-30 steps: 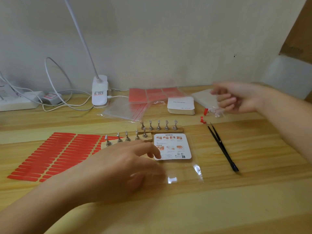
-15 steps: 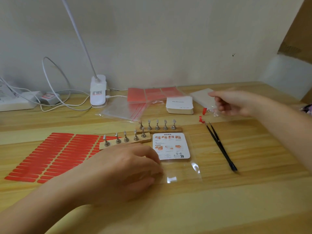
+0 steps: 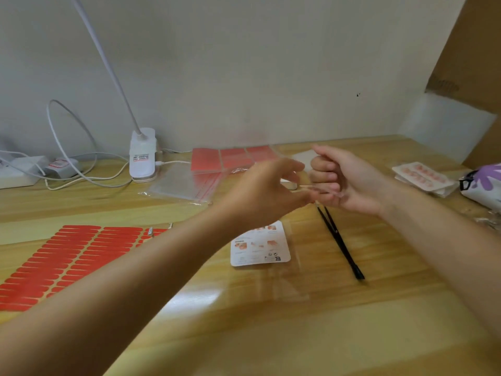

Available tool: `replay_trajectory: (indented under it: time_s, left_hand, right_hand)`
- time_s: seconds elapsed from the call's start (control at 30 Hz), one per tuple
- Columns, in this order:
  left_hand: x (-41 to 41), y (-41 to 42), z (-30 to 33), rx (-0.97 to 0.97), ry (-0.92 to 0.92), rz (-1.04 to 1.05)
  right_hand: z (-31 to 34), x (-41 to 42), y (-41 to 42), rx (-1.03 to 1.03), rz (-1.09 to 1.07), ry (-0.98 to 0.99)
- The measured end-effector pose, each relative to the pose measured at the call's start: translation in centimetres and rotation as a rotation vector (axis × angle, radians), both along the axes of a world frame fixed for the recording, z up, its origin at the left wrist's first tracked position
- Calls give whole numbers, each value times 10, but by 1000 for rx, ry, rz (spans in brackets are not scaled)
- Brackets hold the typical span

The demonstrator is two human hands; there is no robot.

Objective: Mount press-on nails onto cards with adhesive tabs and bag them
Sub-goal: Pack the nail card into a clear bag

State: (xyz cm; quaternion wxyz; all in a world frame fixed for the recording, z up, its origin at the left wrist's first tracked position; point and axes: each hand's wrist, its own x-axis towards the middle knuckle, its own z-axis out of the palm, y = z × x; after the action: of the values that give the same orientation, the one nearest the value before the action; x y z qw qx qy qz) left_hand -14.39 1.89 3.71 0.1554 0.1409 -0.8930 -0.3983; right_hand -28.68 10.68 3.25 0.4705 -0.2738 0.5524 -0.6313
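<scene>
**Q:** Now, head view: what surrounds the hands?

**A:** On the wooden table [image 3: 352,335], red adhesive tab sheets [image 3: 62,261] lie toward the left edge; a printed card [image 3: 260,248] inside a clear bag [image 3: 279,280] lies mid-table, black tweezers [image 3: 340,241] just to its right. A white lamp base [image 3: 143,156], cables and more red sheets [image 3: 233,157] sit along the far edge; finished nail cards [image 3: 423,176] lie near the right edge.

**Q:** And the hands?

**A:** Both are raised above the table's middle, close together. The right hand [image 3: 349,183] has its fingers curled; the left hand [image 3: 268,191] reaches toward it, thumb and fingers apart. Motion blur hides whatever is pinched between them.

**Q:** Anything obscured?

**A:** The left forearm covers the card's upper corner and the nail stands. A plain pale wall backs the table.
</scene>
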Motion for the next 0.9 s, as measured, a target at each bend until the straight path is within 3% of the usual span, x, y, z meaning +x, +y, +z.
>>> replay_trajectory:
  time_s: [0.1, 0.23, 0.4, 0.57, 0.77, 0.9]
  left_hand:
    - [-25, 7, -1, 89, -22, -37]
    - [-38, 3, -1, 155, 39, 68]
    - [-39, -4, 3, 269, 61, 65]
    - [-40, -1, 5, 129, 38, 66]
    - [-37, -2, 5, 175, 77, 10]
    - [-38, -4, 3, 90, 107, 51]
  right_hand:
    - [-1, 2, 4, -56, -21, -21]
    - [-2, -4, 16, -121, -146, -32]
    - [-9, -16, 33, -54, -325, 333]
    - [-9, -11, 36, 109, -96, 626]
    - [-12, -13, 33, 35, -109, 474]
    - [-10, -13, 31, 1, -132, 307]
